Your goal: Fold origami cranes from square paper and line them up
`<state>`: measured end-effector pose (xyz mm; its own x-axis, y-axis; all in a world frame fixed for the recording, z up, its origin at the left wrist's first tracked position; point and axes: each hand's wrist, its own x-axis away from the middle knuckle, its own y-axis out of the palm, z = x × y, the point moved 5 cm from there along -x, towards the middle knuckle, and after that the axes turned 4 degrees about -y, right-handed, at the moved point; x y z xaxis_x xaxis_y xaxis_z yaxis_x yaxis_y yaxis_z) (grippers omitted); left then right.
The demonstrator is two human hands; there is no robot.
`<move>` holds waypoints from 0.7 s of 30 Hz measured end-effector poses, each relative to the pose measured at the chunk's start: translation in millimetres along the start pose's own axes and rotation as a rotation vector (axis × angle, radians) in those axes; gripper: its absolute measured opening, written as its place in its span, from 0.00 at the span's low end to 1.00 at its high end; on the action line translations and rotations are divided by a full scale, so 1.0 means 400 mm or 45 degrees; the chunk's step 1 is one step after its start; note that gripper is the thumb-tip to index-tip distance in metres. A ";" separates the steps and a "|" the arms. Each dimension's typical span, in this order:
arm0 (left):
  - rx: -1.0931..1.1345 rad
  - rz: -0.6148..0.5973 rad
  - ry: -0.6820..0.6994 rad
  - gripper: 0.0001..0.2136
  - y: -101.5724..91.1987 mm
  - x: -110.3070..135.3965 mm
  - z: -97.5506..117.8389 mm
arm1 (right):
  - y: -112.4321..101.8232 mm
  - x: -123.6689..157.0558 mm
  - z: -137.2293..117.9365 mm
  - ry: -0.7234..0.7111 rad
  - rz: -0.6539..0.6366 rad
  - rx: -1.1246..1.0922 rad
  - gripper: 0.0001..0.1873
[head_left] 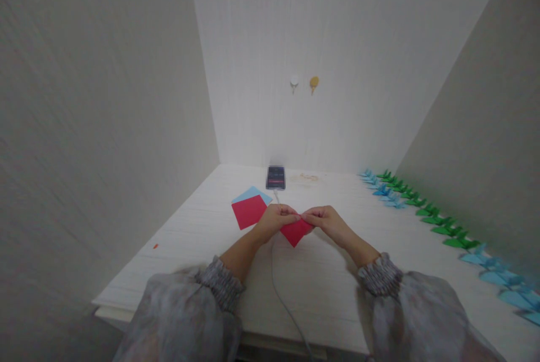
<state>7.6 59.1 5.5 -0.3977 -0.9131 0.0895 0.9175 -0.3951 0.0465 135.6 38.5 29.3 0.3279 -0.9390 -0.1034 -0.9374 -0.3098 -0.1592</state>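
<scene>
Between my hands a piece of red origami paper [294, 232] is held up, one corner pointing down toward me. My left hand [276, 220] pinches its upper left edge with thumb and fingers. On the other side my right hand [323, 219] pinches the same paper near its top, the two thumbs almost meeting. Just left of my left hand lies a flat red sheet [248, 211], partly covering a light blue sheet [253, 192]. Some of the held paper's folds are hidden by my fingers.
A phone [275, 177] lies near the back wall, its white cable [275, 283] running under my hands to the front edge. Rows of folded green paper figures [430, 218] and blue paper figures [498, 272] line the right side. A small orange scrap [156, 246] lies at left.
</scene>
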 end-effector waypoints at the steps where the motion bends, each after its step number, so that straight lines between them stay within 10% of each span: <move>1: 0.002 -0.004 -0.005 0.11 0.001 0.001 0.001 | 0.001 0.001 0.000 0.011 -0.006 -0.004 0.14; 21: 0.129 0.050 0.007 0.11 -0.001 0.004 0.013 | -0.040 0.000 -0.002 -0.036 0.200 -0.045 0.12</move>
<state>6.5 58.1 10.9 -0.3611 -0.9284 0.0875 0.9268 -0.3470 0.1437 150.4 43.2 32.5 0.1795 -0.9720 -0.1517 -0.9808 -0.1649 -0.1041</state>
